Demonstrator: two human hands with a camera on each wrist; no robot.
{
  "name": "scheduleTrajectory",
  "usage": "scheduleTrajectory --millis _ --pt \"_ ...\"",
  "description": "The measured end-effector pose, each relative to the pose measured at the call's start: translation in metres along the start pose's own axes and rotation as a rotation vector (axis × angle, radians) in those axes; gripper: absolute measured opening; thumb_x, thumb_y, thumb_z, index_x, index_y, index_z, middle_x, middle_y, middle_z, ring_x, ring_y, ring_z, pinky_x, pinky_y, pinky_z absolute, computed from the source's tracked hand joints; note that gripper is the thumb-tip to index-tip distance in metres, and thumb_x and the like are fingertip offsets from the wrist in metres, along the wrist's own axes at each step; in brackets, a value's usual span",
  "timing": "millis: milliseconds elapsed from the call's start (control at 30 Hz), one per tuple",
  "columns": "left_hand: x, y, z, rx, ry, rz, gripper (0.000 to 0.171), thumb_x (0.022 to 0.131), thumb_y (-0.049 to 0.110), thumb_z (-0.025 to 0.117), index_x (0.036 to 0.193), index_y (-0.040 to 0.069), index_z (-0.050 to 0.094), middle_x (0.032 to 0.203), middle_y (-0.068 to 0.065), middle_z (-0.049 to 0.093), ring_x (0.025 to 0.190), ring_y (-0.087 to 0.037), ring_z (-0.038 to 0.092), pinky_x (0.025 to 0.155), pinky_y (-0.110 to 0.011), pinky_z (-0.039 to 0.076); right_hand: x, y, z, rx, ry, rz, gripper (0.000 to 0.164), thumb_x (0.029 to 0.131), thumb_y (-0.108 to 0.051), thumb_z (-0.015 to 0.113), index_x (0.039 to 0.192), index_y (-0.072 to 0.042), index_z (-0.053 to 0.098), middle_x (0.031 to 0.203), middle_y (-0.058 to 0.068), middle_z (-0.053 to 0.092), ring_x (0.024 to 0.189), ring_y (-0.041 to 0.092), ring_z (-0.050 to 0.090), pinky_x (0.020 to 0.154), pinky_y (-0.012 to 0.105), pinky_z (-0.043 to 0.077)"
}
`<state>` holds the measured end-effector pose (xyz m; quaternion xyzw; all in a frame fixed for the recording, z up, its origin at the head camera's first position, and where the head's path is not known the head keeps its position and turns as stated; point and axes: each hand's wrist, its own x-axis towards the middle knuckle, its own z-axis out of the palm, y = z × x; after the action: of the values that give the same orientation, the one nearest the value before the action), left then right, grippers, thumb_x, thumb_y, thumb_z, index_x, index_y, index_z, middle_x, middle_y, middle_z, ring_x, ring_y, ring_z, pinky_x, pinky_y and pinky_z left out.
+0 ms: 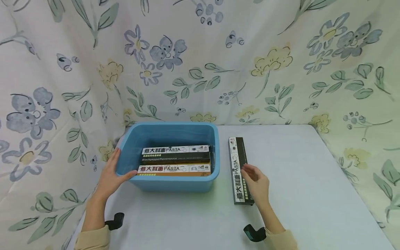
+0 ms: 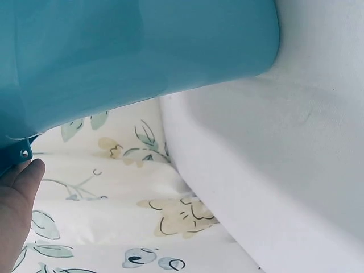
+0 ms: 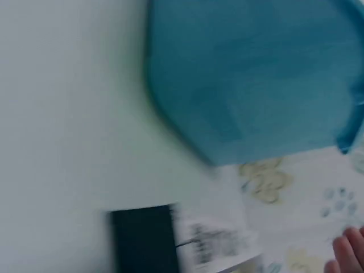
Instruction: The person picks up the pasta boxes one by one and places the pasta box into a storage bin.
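A blue plastic bin [image 1: 175, 184] stands on the table, with two long pasta boxes lying in it: one black and white [image 1: 175, 159], the other orange and white [image 1: 175, 169]. My left hand [image 1: 108, 178] holds the bin's front left corner, thumb on the rim and fingers along the left side; in the left wrist view its fingertips meet the rim [image 2: 17, 154]. Another black and white pasta box [image 1: 236, 173] lies lengthwise on the table, right of the bin. Over its right edge hovers my right hand [image 1: 258, 184], fingers loosely bent, apparently holding nothing.
The white table [image 1: 312, 194] runs back to a flowered cloth [image 1: 237, 62], which hangs behind it and along both sides. A dark wrist device [image 1: 115, 221] shows at the left wrist and a similar device [image 1: 254, 233] at the right.
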<state>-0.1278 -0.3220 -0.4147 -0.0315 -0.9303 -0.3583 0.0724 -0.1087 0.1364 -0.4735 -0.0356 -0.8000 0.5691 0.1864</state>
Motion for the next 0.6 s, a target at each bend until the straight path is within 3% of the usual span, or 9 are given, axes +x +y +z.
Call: scheduleTrajectory --millis 100,200,367,600 --pt "0.0 0.001 0.0 0.0 -0.002 -0.009 0.106 0.08 0.042 0.076 0.155 0.003 0.012 0.16 -0.022 0.008 0.141 -0.052 0.01 0.1 -0.077 0.019 -0.013 0.016 0.002 -0.139 0.042 -0.015 0.044 0.085 -0.009 0.074 0.123 0.007 0.059 0.119 0.023 0.064 0.109 0.034 0.062 0.09 0.039 0.052" --pt "-0.001 0.002 0.0 0.002 -0.002 -0.02 0.106 0.08 0.042 0.076 0.156 0.003 0.012 0.16 -0.022 0.008 0.141 -0.053 0.011 0.1 -0.077 0.02 -0.023 0.029 0.005 -0.267 0.015 0.051 0.065 0.083 -0.019 0.076 0.136 0.007 0.049 0.136 0.027 0.052 0.125 0.044 0.048 0.099 0.055 0.043" --pt "-0.001 0.002 0.0 -0.001 -0.004 -0.028 0.106 0.08 0.041 0.076 0.156 0.004 0.011 0.16 -0.022 0.007 0.141 -0.053 0.01 0.099 -0.077 0.02 -0.032 0.044 0.01 -0.361 -0.065 0.202 0.092 0.081 -0.033 0.077 0.148 0.008 0.028 0.149 0.031 0.031 0.137 0.047 0.03 0.109 0.058 0.029" --pt "-0.001 0.002 0.0 -0.011 -0.004 -0.026 0.106 0.08 0.041 0.076 0.156 0.005 0.011 0.161 -0.021 0.007 0.141 -0.053 0.01 0.099 -0.077 0.02 -0.038 0.056 0.017 -0.371 -0.062 0.282 0.108 0.075 -0.038 0.082 0.15 0.009 0.021 0.15 0.033 0.029 0.136 0.047 0.032 0.107 0.058 0.032"
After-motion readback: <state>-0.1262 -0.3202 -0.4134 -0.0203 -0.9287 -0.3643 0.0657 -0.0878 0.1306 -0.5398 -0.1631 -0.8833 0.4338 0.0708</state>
